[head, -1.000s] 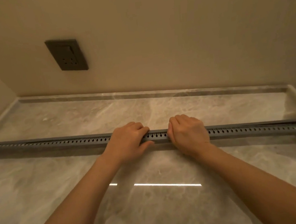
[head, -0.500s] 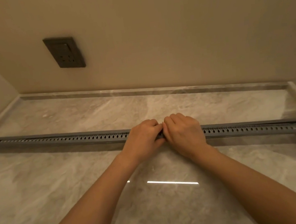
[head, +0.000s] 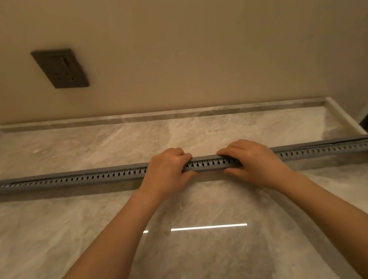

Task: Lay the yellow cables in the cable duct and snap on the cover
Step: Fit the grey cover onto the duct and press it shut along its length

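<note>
1. A grey slotted cable duct (head: 90, 179) lies across the marble tabletop (head: 61, 225), left to right.
2. Left hand (head: 166, 172) and right hand (head: 255, 162) grip its middle, near each other, fingers (head: 177, 154) curled over the top, thumbs against the near wall.

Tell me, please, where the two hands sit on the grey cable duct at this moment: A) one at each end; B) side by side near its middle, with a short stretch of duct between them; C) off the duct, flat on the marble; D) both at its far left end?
B: the left hand and right hand both grip the cable duct near its middle, with a few slots showing between them.
</note>
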{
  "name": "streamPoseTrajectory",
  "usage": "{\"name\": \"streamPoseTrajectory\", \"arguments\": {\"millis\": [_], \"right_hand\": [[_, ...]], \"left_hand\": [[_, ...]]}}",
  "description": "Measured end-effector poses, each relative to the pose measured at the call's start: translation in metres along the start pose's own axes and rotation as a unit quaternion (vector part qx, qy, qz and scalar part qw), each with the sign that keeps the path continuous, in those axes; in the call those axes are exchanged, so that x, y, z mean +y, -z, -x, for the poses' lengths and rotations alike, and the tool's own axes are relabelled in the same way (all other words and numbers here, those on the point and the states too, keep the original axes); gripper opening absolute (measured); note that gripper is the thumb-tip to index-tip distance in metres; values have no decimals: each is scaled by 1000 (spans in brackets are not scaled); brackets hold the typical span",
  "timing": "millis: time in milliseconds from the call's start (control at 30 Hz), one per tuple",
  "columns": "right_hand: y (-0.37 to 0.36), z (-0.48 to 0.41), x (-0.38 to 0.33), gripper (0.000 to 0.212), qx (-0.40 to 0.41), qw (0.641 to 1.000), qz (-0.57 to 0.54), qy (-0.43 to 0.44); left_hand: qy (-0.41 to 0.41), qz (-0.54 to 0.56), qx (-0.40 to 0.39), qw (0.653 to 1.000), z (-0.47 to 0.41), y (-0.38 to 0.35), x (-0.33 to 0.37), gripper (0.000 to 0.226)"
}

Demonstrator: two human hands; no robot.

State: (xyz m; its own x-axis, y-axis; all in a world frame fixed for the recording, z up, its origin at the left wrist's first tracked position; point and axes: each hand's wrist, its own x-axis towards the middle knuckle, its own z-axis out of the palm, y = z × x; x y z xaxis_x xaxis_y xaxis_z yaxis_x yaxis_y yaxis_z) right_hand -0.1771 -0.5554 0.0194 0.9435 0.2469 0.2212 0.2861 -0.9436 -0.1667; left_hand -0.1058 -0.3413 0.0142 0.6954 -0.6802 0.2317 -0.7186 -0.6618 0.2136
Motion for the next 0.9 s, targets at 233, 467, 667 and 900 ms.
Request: {"name": "streamPoseTrajectory", "arguments": {"millis": [233, 467, 667, 900], "right_hand": [[8, 3, 8, 37, 9, 999, 30, -27], [8, -6, 11, 35, -3, 1000, 13, 8], [6, -5, 14, 31, -3, 999, -19, 28], [4, -7, 20, 31, 6, 998, -39, 49]], "left_hand": [[3, -1, -9, 1000, 1, 1, 2, 31], [11, -11, -18, 1000, 5, 5, 0, 31], [43, -16, -21, 999, 9, 5, 5, 27], [63, -49, -26, 997, 2, -2, 31, 45]]}}
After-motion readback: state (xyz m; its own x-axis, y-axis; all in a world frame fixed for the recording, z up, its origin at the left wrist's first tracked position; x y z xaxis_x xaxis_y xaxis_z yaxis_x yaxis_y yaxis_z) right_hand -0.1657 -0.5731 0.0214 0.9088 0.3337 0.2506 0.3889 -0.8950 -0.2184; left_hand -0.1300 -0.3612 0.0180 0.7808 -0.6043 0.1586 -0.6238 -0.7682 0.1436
